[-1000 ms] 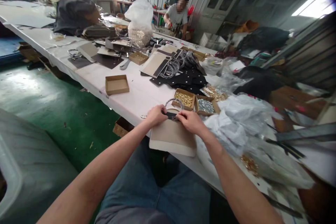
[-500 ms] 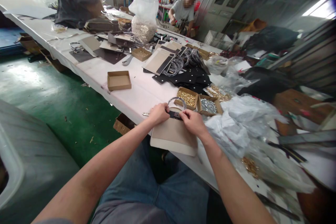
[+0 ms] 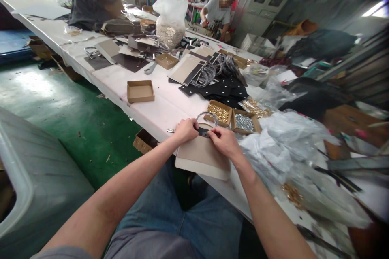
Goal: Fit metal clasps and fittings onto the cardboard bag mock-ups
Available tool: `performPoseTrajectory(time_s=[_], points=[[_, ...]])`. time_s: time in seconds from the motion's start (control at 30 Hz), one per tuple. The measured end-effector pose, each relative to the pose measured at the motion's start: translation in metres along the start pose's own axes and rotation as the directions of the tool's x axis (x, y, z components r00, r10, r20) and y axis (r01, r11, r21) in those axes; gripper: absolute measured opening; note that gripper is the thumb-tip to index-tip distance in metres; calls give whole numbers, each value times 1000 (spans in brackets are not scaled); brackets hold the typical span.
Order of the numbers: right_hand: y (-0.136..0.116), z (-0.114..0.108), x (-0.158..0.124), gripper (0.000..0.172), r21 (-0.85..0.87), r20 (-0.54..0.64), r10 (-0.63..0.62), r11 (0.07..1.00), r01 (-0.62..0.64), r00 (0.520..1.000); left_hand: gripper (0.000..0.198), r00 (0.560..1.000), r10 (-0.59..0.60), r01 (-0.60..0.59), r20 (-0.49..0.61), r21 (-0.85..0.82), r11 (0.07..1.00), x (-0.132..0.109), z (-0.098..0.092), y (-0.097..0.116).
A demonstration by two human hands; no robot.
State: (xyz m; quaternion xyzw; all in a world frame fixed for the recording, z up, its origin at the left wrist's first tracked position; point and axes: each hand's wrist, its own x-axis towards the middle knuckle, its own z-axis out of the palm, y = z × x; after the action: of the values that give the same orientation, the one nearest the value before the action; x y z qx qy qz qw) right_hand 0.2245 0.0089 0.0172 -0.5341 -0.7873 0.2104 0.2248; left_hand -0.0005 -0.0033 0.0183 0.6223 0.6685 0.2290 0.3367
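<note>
A beige bag panel lies at the near edge of the table, partly overhanging it. A black strip crosses its upper part, and a ring-shaped handle in clear wrapping sticks up beyond it. My left hand is closed on the strip's left end, fingers curled. On the other end, my right hand pinches the strip with thumb and forefinger; anything small between those fingertips is hidden. A slim metal piece shows just left of my left hand.
Beyond my hands stand a box of gold-coloured fittings and a box of silver ones. An open cardboard box is farther left. Plastic bags crowd the right. Panels and black pieces are piled behind. A person works at the far end.
The view has shifted slightly, so the table's contents appear a little farther right. Both hands stay on the black strip, with only slight finger movement.
</note>
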Motion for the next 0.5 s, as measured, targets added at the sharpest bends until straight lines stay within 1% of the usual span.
performPoseTrajectory(time_s=[0.23,0.33,0.37,0.43,0.5], points=[[-1,4,-5,23,-7,-85,-48,999,48,995,20,1000,0,0,-1,-11,1000,2,2,-2],[-3,4,-8,27,4,-88,-55,998,56,995,20,1000,2,-2,5,-13,1000,3,3,-4],[-3,4,-9,29,35,-80,-41,998,44,996,20,1000,3,-3,5,-16,1000,4,3,-5],[-2,3,-11,36,181,-45,29,983,-21,999,20,1000,4,-4,4,-22,1000,4,3,-6],[0,3,-14,43,394,11,120,912,-115,993,20,1000,6,-6,3,-24,1000,4,3,-7]])
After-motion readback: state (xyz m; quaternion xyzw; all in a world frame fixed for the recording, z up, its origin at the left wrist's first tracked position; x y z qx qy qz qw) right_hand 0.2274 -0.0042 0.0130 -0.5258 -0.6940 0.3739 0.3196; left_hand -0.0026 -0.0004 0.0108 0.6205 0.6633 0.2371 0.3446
